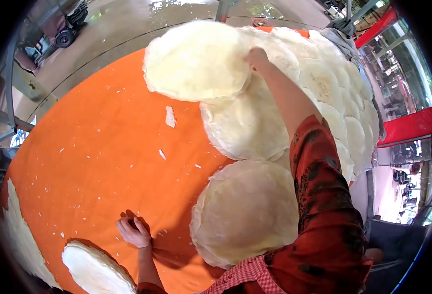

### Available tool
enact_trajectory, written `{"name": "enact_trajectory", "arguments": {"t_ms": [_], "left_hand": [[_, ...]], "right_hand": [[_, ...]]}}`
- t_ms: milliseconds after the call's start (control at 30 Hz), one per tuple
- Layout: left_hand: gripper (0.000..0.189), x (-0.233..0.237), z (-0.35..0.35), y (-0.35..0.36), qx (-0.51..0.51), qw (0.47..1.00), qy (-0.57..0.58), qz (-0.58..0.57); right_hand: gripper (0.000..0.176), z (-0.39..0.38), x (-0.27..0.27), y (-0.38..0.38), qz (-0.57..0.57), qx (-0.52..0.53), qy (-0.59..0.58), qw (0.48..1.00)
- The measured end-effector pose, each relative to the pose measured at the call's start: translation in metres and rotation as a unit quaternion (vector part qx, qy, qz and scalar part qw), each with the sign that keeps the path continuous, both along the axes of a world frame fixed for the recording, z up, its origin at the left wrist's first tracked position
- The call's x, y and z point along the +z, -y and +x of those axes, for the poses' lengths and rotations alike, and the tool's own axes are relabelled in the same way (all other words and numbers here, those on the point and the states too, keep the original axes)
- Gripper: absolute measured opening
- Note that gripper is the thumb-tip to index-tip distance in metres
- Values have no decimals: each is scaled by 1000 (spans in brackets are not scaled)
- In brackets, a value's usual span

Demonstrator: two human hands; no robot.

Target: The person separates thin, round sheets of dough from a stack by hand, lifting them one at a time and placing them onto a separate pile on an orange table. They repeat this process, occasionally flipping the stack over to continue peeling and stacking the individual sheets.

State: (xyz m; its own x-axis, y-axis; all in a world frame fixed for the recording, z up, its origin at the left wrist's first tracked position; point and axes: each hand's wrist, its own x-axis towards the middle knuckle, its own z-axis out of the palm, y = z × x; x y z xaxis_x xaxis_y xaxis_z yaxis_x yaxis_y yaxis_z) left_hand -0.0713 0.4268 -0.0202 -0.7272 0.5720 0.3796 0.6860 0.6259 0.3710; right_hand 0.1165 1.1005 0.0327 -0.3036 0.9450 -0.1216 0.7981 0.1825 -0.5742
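Note:
My right hand (258,59) is stretched to the far side of the table, its fingers pinched on the right edge of a large, thin, round flatbread (196,61). That flatbread partly overlaps another pale flatbread (248,122) below it. Nearer to me, a further round flatbread (245,210) lies beside my right sleeve. My left hand (133,232) rests low over the orange cloth (108,157), fingers loosely bent with a gap at the thumb, nothing visible in it. Close to its left is a stack of pale flatbreads (96,269), cut off by the lower frame edge.
Overlapping flatbreads (324,83) cover the table's right side. Another pale sheet (22,240) lies at the left edge. White scraps (170,116) dot the cloth. A grey cloth (341,44) hangs at the far right corner; metal posts (223,10) stand around the table.

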Motion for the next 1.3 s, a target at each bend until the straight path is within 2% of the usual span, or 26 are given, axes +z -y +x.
{"name": "enact_trajectory", "arguments": {"t_ms": [100, 200, 300, 400, 467, 533, 600, 633, 700, 733, 800, 867, 967, 1067, 1167, 1267, 1300], "left_hand": [[29, 0, 1, 0, 3, 1000, 8, -1], [29, 0, 1, -3, -4, 1000, 1, 11], [28, -1, 0, 0, 2, 1000, 2, 5], [28, 1, 1, -2, -5, 1000, 3, 2], [27, -4, -3, 2, -20, 1000, -3, -2], [27, -7, 0, 5, -4, 1000, 17, -10], [27, -6, 0, 3, -10, 1000, 5, -5], [27, -7, -1, 4, -4, 1000, 3, -10], [28, -11, -1, 4, 6, 1000, -2, -14], [29, -12, -1, 5, 10, 1000, -5, -17], [29, -12, -2, 8, 15, 1000, -15, -21], [29, -12, -3, 7, 7, 999, -31, -24], [29, -17, -5, 12, -1, 999, -33, -34], [29, -15, -1, 10, 14, 999, -11, -34], [30, -14, 0, 8, 18, 999, -14, -29], [31, -18, -3, 11, 16, 999, -33, -33], [31, -17, -3, 11, 20, 999, -25, -33]], "right_hand": [[41, 12, -27, 24, -28, -85, 4, 996], [45, -3, -46, 40, 179, -254, 19, 950], [41, -2, -12, 48, -52, -206, -107, 971], [35, -17, -26, 33, -132, -152, -202, 958], [28, -22, -39, 9, -108, -66, -189, 974], [27, -18, 35, 44, -166, -77, -227, 957], [33, 0, 65, 33, -238, -88, -368, 895], [34, 49, 52, 10, -198, 33, -327, 923], [35, 105, 66, 36, -223, 14, -348, 911], [36, 117, 91, 101, -287, -126, -407, 858], [43, 166, 66, 141, -242, -179, -282, 911], [47, 210, 34, 178, -176, -128, -252, 943], [49, 247, -48, 157, -115, -157, -126, 973], [42, 225, -16, 184, -55, -167, -84, 981], [33, 215, 11, 197, -220, -293, -291, 884], [27, 228, 8, 156, -363, -358, -243, 825], [27, 224, 10, 154, -359, -351, -221, 836]]}}
